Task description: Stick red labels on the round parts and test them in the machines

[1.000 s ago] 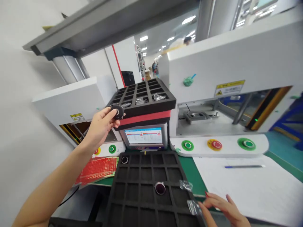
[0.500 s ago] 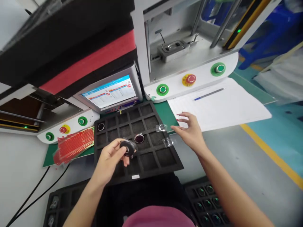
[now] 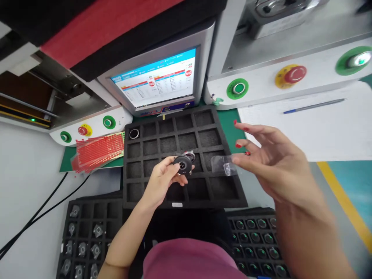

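My left hand (image 3: pixel 162 182) grips a small black round part (image 3: pixel 182 164) and holds it over the middle of a black foam tray (image 3: pixel 216 193) with square pockets. My right hand (image 3: pixel 273 162) is raised to the right of it, fingers spread, pinching a small clear plastic bag (image 3: pixel 223 164) at its fingertips. One pocket just behind the black part holds a round part with a dark red lens (image 3: pixel 190 155). A small metal ring (image 3: pixel 134 134) lies in the tray's far left corner pocket.
A touchscreen (image 3: pixel 158 83) stands behind the tray, between two white machines with green (image 3: pixel 237 88) and red buttons (image 3: pixel 295 73). A sheet of red stickers (image 3: pixel 97 149) lies left. White paper (image 3: pixel 319 130) with a blue pen (image 3: pixel 314 105) lies right. Filled trays (image 3: pixel 84 240) (image 3: pixel 257 236) sit near me.
The view tipped down from the stacked trays to the table. My left hand brought the black part down over the foam tray. My right hand lifted a clear bag off the tray's edge.
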Motion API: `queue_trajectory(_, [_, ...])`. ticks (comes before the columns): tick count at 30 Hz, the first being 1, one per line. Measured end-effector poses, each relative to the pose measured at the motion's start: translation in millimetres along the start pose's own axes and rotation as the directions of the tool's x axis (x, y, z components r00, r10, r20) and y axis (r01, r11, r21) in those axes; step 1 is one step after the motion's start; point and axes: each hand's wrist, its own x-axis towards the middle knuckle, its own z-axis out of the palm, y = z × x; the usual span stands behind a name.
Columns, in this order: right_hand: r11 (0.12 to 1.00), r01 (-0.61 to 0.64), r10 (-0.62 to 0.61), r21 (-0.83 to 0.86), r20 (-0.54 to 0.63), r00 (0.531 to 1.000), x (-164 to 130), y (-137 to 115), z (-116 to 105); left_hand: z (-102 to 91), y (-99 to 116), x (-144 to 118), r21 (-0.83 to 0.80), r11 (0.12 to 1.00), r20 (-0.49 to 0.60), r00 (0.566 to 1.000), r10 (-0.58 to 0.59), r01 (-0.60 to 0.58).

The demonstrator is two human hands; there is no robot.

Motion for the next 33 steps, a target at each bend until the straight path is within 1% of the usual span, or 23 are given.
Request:
queue_trajectory(2, [0.996, -0.056, 0.046, 0.065, 0.14, 0.989, -6.7, -11.6, 14.6, 0.3, -3.1, 1.5, 0.011, 1.0, 0.041, 0.999, 0.01, -0.01])
queue_trajectory(4, [0.992, -0.093, 0.072, 0.091, 0.213, 0.974, -10.3, -14.9, 28.4, 1.6, -5.6, 1.0, 0.019, 0.999, 0.067, 0.997, 0.047, -0.048])
queue_trajectory(6, [0.992, -0.092, 0.07, 0.087, 0.229, 0.971, -11.4, -12.4, 39.2, 3.2, -7.0, -1.3, 0.026, 0.995, 0.066, 0.993, 0.093, -0.095])
queue_trajectory(9, [0.994, -0.093, 0.078, 0.053, 0.237, 0.968, -10.8, -6.0, 48.6, 4.2, -7.7, -6.4, 0.032, 0.989, 0.042, 0.988, 0.145, -0.147])
queue_trajectory(14, [0.996, -0.086, 0.092, -0.037, 0.236, 0.967, -8.3, -1.0, 54.0, 1.7, -8.1, -14.6, 0.035, 0.985, 0.049, 0.985, 0.168, -0.17])
queue_trajectory(18, [0.995, -0.081, 0.09, -0.053, 0.205, 0.975, -9.5, -0.3, 58.0, 2.2, -5.2, -18.9, 0.132, 0.972, 0.073, 0.979, 0.188, -0.196])
queue_trajectory(20, [0.996, -0.07, 0.08, -0.061, 0.178, 0.981, -11.9, 0.9, 60.4, 4.8, -3.8, -19.7, 0.187, 0.964, 0.065, 0.981, 0.182, -0.191])
queue_trajectory(24, [0.992, 0.005, 0.01, -0.124, 0.116, 0.993, -16.2, 4.2, 62.1, 10.1, -4.4, -20.3, 0.278, 0.943, 0.023, 0.982, 0.187, -0.186])
queue_trajectory(25, [0.987, 0.034, -0.021, -0.157, 0.086, 0.996, -16.5, 3.9, 61.0, 9.8, -3.8, -21.2, 0.303, 0.933, 0.025, 0.98, 0.195, -0.193])
queue_trajectory(27, [0.968, 0.121, -0.131, -0.222, -0.034, 0.991, -17.1, 0.2, 55.6, 5.3, 2.0, -25.3, 0.346, 0.913, 0.022, 0.975, 0.223, -0.217])
queue_trajectory(28, [0.957, 0.166, -0.199, -0.24, -0.121, 0.973, -17.9, -3.1, 51.2, 0.8, 8.5, -28.8, 0.363, 0.902, 0.005, 0.968, 0.251, -0.235])
queue_trajectory(29, [0.95, 0.195, -0.249, -0.244, -0.213, 0.945, -19.3, -6.9, 45.5, -5.0, 17.7, -33.3, 0.38, 0.888, -0.023, 0.957, 0.29, -0.26])
queue_trajectory(30, [0.949, 0.213, -0.277, -0.232, -0.296, 0.914, -21.6, -10.5, 38.5, -11.8, 30.0, -38.9, 0.403, 0.868, -0.057, 0.939, 0.34, -0.29])
queue_trajectory(31, [0.956, 0.202, -0.267, -0.211, -0.35, 0.898, -24.3, -13.0, 30.4, -18.8, 45.2, -45.4, 0.433, 0.842, -0.089, 0.914, 0.396, -0.322])
queue_trajectory(32, [0.967, 0.162, -0.227, -0.198, -0.374, 0.899, -27.1, -13.8, 21.6, -25.5, 63.3, -52.6, 0.469, 0.808, -0.115, 0.883, 0.456, -0.356])
queue_trajectory(33, [0.965, 0.152, -0.225, -0.213, -0.381, 0.897, -29.2, -12.5, 12.3, -30.9, 83.6, -60.2, 0.508, 0.768, -0.132, 0.846, 0.517, -0.389])
